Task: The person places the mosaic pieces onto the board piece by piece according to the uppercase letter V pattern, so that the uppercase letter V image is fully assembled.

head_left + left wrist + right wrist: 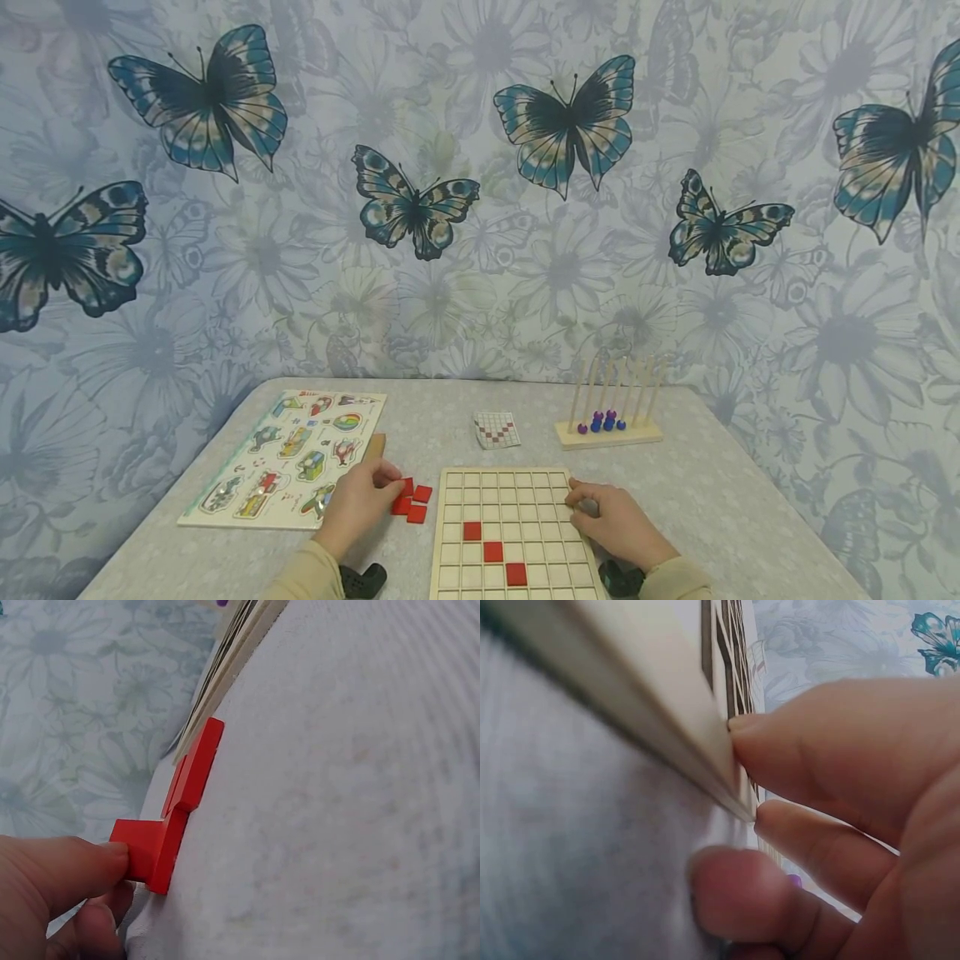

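Note:
My left hand (pixel 358 504) is at the small group of loose red square tiles (pixel 417 514) left of the board. Thumb and fingers pinch one red tile (pixel 141 846), which stands tilted up against the flat ones in the left wrist view. A pale wooden grid board (pixel 504 471) lies in front of me, with three red tiles (pixel 492 552) set along a diagonal in its squares. At the board's right edge, my right hand (pixel 618 523) grips the rim, thumb (pixel 795 742) on top and a fingertip against the side.
A picture puzzle board (pixel 292 467) lies at the left, with a brown wooden piece (pixel 372 447) by its edge. Behind the grid stand a small pattern card (pixel 497 430) and a peg rack (pixel 611 435) with purple and blue beads. A patterned wall rises behind the table.

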Tool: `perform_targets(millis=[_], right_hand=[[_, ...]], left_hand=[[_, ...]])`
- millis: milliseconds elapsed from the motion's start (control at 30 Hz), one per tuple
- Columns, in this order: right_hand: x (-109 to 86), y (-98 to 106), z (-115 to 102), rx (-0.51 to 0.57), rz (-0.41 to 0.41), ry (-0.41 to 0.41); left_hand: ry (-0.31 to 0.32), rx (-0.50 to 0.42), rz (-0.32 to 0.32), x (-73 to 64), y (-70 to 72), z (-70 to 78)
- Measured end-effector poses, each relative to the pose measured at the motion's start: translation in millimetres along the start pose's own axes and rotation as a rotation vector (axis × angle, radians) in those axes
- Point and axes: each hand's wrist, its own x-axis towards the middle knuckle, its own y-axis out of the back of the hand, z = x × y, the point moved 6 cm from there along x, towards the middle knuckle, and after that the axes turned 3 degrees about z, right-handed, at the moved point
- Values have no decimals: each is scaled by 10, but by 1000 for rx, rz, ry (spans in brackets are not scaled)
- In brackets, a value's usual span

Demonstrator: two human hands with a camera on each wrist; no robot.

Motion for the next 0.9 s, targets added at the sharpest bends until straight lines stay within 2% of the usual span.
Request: perform_targets(millis=[133,267,367,633,700,900], right_hand=[[-4,0,-9,0,-4,-6],[-4,0,-5,4,-4,-10],[0,-3,3,9,-3,-8],[11,2,14,16,1,-9],[16,2,21,4,7,-11],[16,20,19,-9,13,-11]], left_hand=[[2,-36,15,-10,11,30],[-20,-106,6,-61,9,129],[-39,-144,-24,-111,-32,229],[-158,-208,-153,-246,-244,458],[-178,-212,-180,-271,-296,484],[-211,-180,-205,-280,-403,471]])
